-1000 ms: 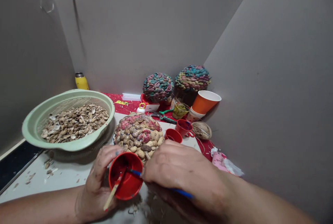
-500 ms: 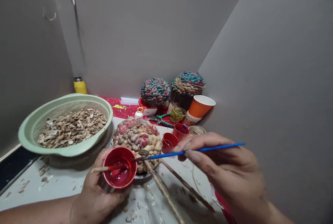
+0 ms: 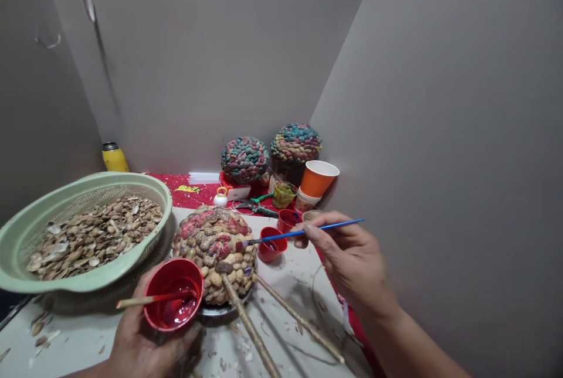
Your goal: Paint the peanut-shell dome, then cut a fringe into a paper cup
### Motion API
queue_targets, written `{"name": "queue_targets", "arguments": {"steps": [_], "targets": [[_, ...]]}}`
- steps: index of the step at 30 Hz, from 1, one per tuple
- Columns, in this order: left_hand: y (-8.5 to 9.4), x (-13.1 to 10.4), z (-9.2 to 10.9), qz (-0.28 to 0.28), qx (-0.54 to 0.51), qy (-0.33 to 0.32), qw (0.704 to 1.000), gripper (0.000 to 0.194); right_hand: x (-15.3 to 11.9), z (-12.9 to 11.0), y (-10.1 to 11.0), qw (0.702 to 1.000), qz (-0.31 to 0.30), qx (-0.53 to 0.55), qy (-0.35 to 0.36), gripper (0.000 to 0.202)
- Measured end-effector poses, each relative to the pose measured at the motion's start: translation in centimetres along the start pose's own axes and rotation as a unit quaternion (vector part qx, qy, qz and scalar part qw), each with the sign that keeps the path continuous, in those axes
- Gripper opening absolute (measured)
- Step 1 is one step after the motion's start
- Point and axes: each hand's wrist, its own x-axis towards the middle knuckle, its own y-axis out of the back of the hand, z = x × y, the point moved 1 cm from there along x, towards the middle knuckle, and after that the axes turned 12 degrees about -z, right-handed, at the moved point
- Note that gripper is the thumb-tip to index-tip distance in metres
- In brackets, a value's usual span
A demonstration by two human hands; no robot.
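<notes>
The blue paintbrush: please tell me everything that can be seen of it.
The paintbrush has a slim, straight blue handle and dark reddish bristles. The right hand holds the handle, slightly tilted, bristles lower and pointing left. In the picture, these overlap the peanut-covered dome; whether they touch it is unclear.

Left hand (image 3: 136,331): fingers bent in a wrapped grip, parted to 2 sides; individual fingertips partly hidden. The left forearm (image 3: 90,371) lies below and left of these fingers; only a short bare length shows.

Right hand (image 3: 358,266): raised, to the right of the left fingers and well apart from them. Thumb (image 3: 323,240) and index finger (image 3: 336,218) form a pinch, directed leftward. The remaining fingers are mostly hidden behind the thumb. The wrist is below and right of the pinching fingers; the bare right forearm (image 3: 416,337) slopes farther down and right.
</notes>
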Motion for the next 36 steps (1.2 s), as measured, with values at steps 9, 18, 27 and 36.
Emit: {"name": "queue_targets", "arguments": {"steps": [9, 18, 27, 36], "targets": [[-0.6, -0.6, -0.7, 0.059, -0.036, 0.036, 0.997, 0.061, 0.6, 1.1, 0.1, 1.0, 0.006, 0.01, -0.005, 0.029], [0.4, -0.3, -0.2, 0.001, -0.024, 0.015, 1.0, 0.058, -0.6, -0.7, -0.7, 0.983, -0.026, -0.121, 0.137, 0.009], [0.1, -0.4, -0.6, 0.009, -0.03, 0.032, 0.999, 0.058, -1.4, -2.8, -0.5, 0.92, -0.16, -0.205, 0.294, 0.032], [0.5, -0.6, -1.0, 0.009, 0.002, 0.006, 1.0, 0.053, -2.0, -3.3, -0.1, 0.884, -0.213, -0.268, 0.317, 0.03]]}}
